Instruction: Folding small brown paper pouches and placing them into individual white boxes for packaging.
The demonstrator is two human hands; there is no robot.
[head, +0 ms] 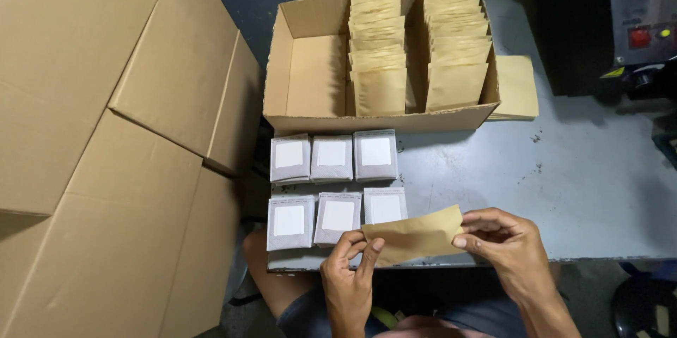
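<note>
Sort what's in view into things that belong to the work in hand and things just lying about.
In the work:
left hand
right hand
brown paper pouch held between both
grey filter packets in stacks
open carton with rows of pouches

Lying about:
flattened cardboard boxes
machine with red button

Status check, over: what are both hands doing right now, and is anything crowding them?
Left hand and right hand pinch one brown paper pouch between them. Pouch overlaps the nearest white-labelled packet. Six packet stacks sit left; open box of pouches behind.

Brown paper pouches (416,35) stood in two rows inside the open cardboard box (310,63). Just before the box lay six grey packets (331,186) with white square labels, one brown pouch (415,234) beside them.
</note>
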